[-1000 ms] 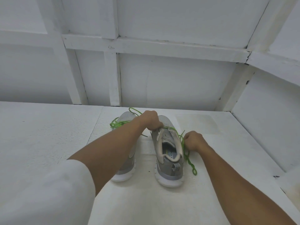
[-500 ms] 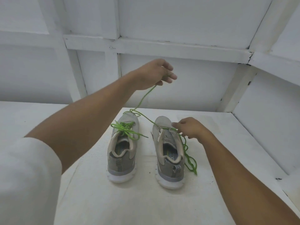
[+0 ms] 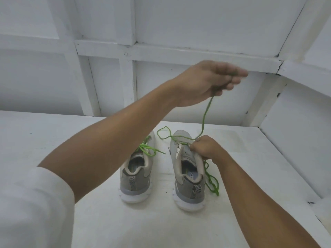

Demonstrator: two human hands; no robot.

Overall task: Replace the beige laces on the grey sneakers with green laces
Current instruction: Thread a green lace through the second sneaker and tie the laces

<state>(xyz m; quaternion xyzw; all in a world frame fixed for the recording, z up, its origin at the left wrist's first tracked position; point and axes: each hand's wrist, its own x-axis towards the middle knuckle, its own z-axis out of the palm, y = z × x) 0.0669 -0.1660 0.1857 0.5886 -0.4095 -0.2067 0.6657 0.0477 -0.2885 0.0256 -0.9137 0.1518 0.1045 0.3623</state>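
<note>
White bench (image 3: 107,226) below | your left hand (image 3: 206,81) raised, pinching green lace (image 3: 206,111) | your right hand (image 3: 206,147) beneath it, gripping grey sneaker (image 3: 188,176)

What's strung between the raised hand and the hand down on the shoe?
A slack strand of green lace, from the left hand pinching it down to the right hand gripping the right sneaker, seen in the head view.

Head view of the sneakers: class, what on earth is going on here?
A person is lacing grey sneakers on a white table. The raised left hand holds one end of a green lace up above the right sneaker, which the right hand grips near its eyelets. The lace's other end trails beside that shoe. The left sneaker is already laced in green.
</note>
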